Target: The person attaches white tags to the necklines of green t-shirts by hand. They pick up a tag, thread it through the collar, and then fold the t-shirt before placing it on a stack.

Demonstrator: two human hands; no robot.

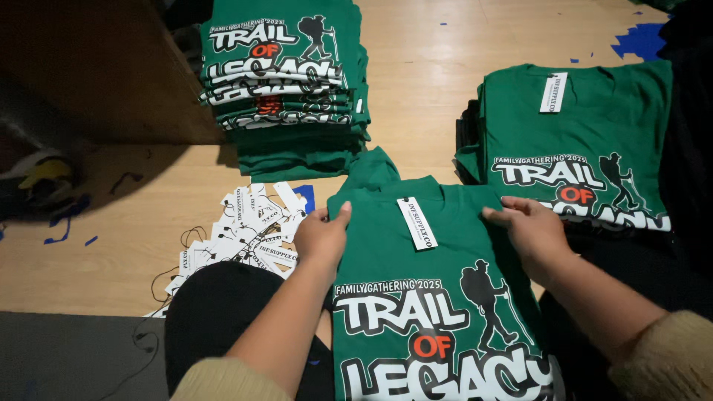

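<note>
- Wooden floor point(445, 67) carries two green shirt stacks.
- Green printed shirt point(438, 297) lies flat, white tag point(417, 223) at collar.
- Left hand point(321, 236) and right hand point(529, 226) press its shoulders, fingers spread, gripping nothing.

A shirt point(438, 297) lies nearest on the floor point(423, 67); tags point(245, 230) left, a folded stack point(286, 82) behind, another shirt pile point(587, 141) right.

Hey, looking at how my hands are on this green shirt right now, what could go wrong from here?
1. The white tag lies loose near the collar of the green shirt; tugging with the left hand and right hand might shift or crease it.
2. The pile of tags sits right beside your left hand, so a sweep could scatter it.
3. The folded stack looks uneven and may slump.
</note>
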